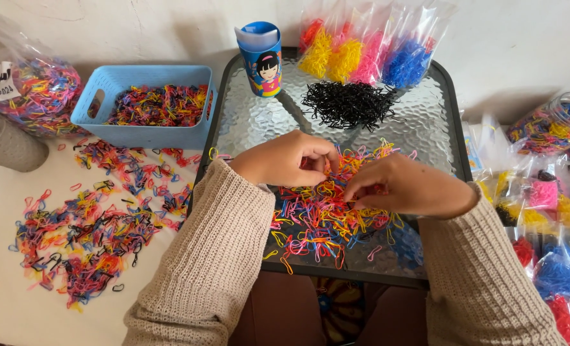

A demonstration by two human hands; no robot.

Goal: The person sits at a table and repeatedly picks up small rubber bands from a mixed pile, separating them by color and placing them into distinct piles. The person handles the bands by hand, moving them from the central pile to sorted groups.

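Fingers of both hands pinch bands in the mixed elastic-band heap, wrists bent inward.

Two hands, one basket, one cup

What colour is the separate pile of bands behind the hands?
Black: the pile of bands shows plainly in the head view.

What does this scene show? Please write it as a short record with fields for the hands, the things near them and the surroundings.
surface: small glass-topped table with a dark frame
left hand: left hand pinching bands at the mixed pile of small elastic bands
right hand: right hand fingers in the same pile
behind the pile: heap of black bands, blue cup, clear bags of sorted bands
left of table: blue basket with mixed bands, loose bands on the floor
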